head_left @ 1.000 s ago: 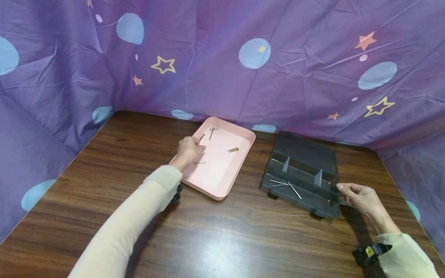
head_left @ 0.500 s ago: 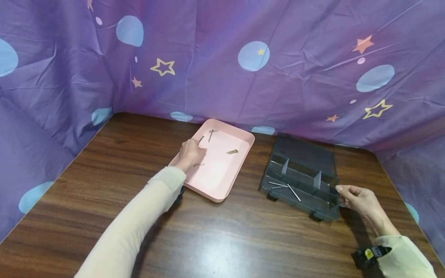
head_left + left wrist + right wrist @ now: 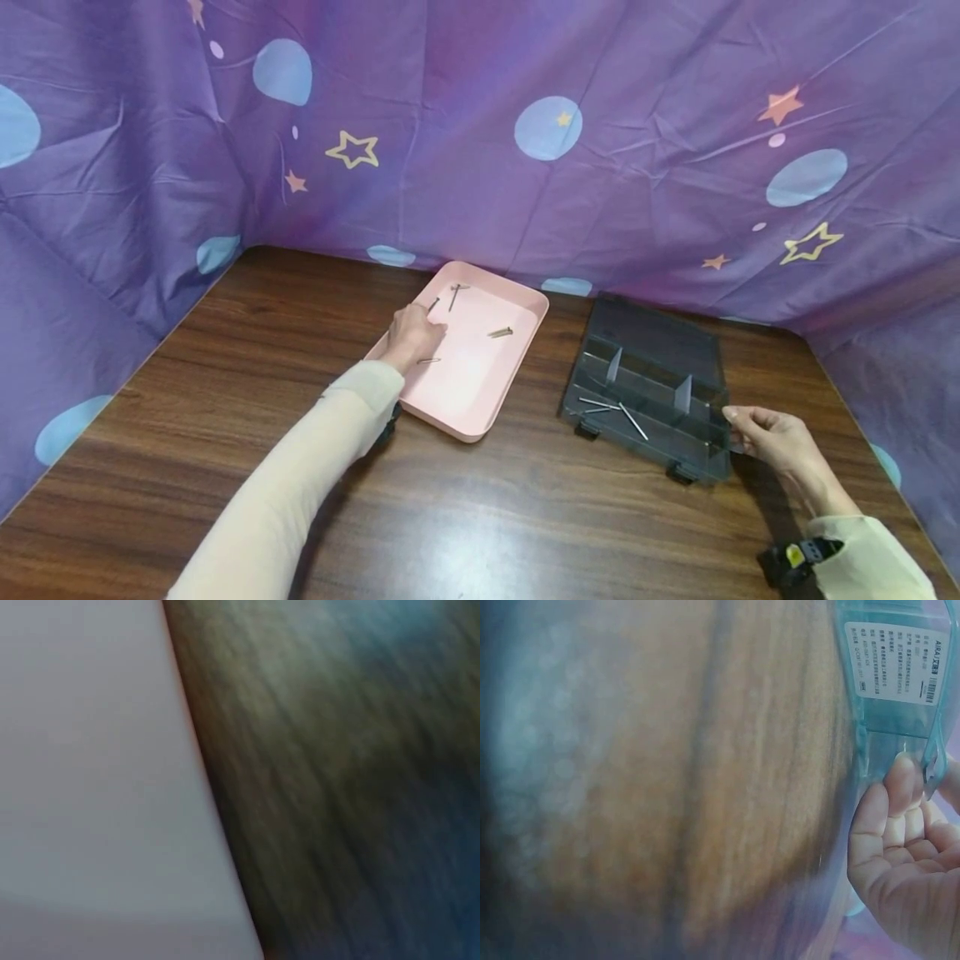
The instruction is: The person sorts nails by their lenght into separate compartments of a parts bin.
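Observation:
My left hand (image 3: pixel 414 335) reaches over the left wall of a pink tray (image 3: pixel 513 392), fingers pointing down inside it. Its fingertips are hidden, so I cannot tell whether they hold anything. A dark nail (image 3: pixel 433 305) lies just beyond the fingers, with crossed nails (image 3: pixel 454 297) farther back. Brass-coloured screws (image 3: pixel 501 332) lie toward the tray's right, and another thin piece (image 3: pixel 429 361) by the wrist. My right hand (image 3: pixel 776 442) pinches the right side of a dark see-through compartment box (image 3: pixel 652 458). Several silver nails (image 3: pixel 633 422) lie in its front compartment. In the right wrist view, fingertips (image 3: pixel 904 776) press the box's end.
The box's lid (image 3: pixel 656 337) lies opened toward the back, and upright dividers (image 3: pixel 683 395) part its middle row. A label (image 3: pixel 892 664) is stuck on the box. Purple patterned cloth (image 3: pixel 465 150) hangs behind the wooden table (image 3: pixel 480 517).
My left hand has shifted slightly to the right and lowered into the tray. The right hand keeps its hold on the box. The whole head view has drifted a little.

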A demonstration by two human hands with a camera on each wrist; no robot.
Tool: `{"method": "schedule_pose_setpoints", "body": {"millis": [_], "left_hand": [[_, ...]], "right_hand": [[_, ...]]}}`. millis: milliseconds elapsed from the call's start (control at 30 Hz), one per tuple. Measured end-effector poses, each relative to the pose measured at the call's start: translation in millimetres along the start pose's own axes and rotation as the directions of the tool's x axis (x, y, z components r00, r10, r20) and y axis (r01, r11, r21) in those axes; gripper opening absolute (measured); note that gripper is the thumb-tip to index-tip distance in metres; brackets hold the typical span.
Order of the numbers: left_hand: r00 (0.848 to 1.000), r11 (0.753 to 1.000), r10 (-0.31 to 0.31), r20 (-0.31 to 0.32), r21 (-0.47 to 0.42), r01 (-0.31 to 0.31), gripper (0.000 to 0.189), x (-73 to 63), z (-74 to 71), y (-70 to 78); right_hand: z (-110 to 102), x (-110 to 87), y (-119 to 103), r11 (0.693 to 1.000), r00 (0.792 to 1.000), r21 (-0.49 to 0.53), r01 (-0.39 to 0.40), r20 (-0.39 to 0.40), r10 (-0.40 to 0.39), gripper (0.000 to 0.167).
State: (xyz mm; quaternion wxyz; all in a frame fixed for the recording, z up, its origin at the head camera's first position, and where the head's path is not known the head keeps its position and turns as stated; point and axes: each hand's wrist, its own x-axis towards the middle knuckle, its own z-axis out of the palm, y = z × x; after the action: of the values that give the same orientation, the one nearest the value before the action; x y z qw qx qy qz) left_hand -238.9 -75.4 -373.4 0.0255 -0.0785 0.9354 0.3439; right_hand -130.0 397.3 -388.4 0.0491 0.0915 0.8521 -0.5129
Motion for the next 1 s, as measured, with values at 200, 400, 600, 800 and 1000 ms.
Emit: {"method": "schedule_pose_setpoints", "body": {"millis": [200, 400, 600, 800, 1000], "left_hand": [[1.0, 1.0, -0.004, 0.007, -0.004, 0.004, 0.034, 0.1, 0.9, 0.4], [1.0, 1.0, -0.016, 0.017, -0.007, 0.016, 0.033, 0.9, 2.0, 0.5], [1.0, 1.0, -0.02, 0.014, -0.003, 0.02, 0.031, 2.1, 2.9, 0.3], [1.0, 1.0, -0.002, 0.0, 0.009, 0.002, 0.029, 2.5, 3.4, 0.2], [1.0, 1.0, 0.018, -0.013, 0.009, -0.018, 0.025, 2.2, 3.7, 0.0]], "right_hand": [[1.9, -1.3, 0.1, 0.999, 1.0, -0.045, -0.003, -0.014, 0.002, 0.024], [2.2, -1.7, -1.3, 0.998, 1.0, -0.061, -0.005, -0.025, 0.004, 0.026], [2.7, -1.6, -0.8, 0.997, 0.999, -0.069, -0.022, -0.026, 0.02, 0.022], [2.5, -1.0, -1.6, 0.997, 0.999, -0.078, -0.027, -0.029, 0.025, 0.019], [1.8, -2.1, -2.7, 0.996, 0.999, -0.084, -0.032, -0.022, 0.03, 0.019]]}}
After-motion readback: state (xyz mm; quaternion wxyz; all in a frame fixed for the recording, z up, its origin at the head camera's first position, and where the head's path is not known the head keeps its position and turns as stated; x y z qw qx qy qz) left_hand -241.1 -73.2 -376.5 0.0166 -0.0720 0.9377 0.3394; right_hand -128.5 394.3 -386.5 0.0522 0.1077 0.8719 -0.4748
